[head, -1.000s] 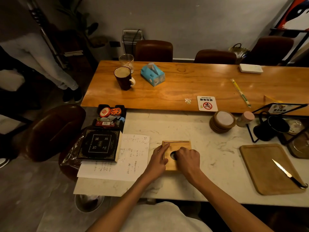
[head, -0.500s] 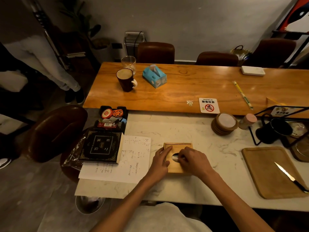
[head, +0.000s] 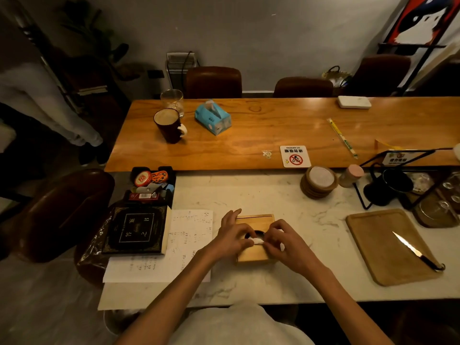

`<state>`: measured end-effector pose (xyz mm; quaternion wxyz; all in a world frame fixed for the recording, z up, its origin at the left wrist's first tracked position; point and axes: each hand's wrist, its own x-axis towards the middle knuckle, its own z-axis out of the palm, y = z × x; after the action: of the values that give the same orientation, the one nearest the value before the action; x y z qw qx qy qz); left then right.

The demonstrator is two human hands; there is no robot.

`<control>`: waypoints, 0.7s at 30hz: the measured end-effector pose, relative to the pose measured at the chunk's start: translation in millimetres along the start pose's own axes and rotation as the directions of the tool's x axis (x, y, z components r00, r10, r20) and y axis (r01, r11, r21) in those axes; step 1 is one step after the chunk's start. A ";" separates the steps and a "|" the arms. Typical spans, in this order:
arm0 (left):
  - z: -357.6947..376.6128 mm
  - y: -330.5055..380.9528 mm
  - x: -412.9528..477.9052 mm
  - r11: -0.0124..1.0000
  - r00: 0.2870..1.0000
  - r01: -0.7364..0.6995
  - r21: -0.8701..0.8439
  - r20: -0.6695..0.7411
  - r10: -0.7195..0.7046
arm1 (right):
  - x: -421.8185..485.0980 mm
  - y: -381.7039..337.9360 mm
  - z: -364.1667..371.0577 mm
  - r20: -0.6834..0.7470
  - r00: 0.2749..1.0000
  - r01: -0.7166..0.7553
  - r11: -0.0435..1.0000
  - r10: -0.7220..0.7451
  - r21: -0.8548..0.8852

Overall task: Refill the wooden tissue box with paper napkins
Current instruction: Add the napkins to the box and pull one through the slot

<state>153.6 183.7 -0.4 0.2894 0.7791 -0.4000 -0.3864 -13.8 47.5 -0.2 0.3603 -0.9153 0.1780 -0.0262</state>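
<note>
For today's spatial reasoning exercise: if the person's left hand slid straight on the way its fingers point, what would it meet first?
The left hand points right across the wooden tissue box, so it would likely meet the right hand first, right at the white napkin pinched between them.

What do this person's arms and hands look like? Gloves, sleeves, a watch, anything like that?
Both arms are bare from the hands to past the elbows: no sleeves show on them. The left hand and the right hand carry no gloves, and no watch, bracelet or ring can be seen in this dim light. At the bottom edge a pale, light-coloured garment covers the torso.
</note>
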 end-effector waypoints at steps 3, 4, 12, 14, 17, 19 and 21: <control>-1.0 5.4 2.6 0.996 0.998 -0.025 0.080 0.067 0.019 | -1.7 2.7 0.8 -0.022 1.000 0.013 1.000 -0.012 0.027; -1.7 6.6 2.8 0.994 0.995 -0.033 0.104 0.092 0.024 | -1.5 2.9 0.9 -0.024 1.000 0.019 0.999 -0.019 0.030; -17.5 15.2 6.7 0.980 0.984 -0.125 0.156 0.144 0.103 | 3.7 1.6 1.0 0.014 1.000 -0.028 0.997 0.027 0.067; -19.1 16.3 7.2 0.979 0.985 -0.138 0.148 0.121 0.120 | 10.5 -4.1 2.8 0.036 0.998 -0.051 0.998 0.050 0.038; -14.6 13.4 6.3 0.961 0.983 -0.182 0.208 0.069 0.171 | 20.8 -13.6 6.3 0.009 0.997 -0.073 0.996 0.073 -0.042; -10.0 8.5 1.8 0.964 0.982 -0.186 0.187 0.004 0.189 | 22.7 -14.8 7.6 0.008 0.996 -0.083 0.996 0.084 -0.036; -7.8 3.3 -3.3 0.983 0.985 -0.165 0.085 -0.034 0.168 | 19.7 -10.7 8.9 0.004 0.997 -0.078 0.996 0.078 -0.036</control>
<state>157.5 185.9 7.5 0.2966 0.7618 -0.4732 -0.3282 9.5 53.7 -1.2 0.3451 -0.9141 0.2129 -0.0063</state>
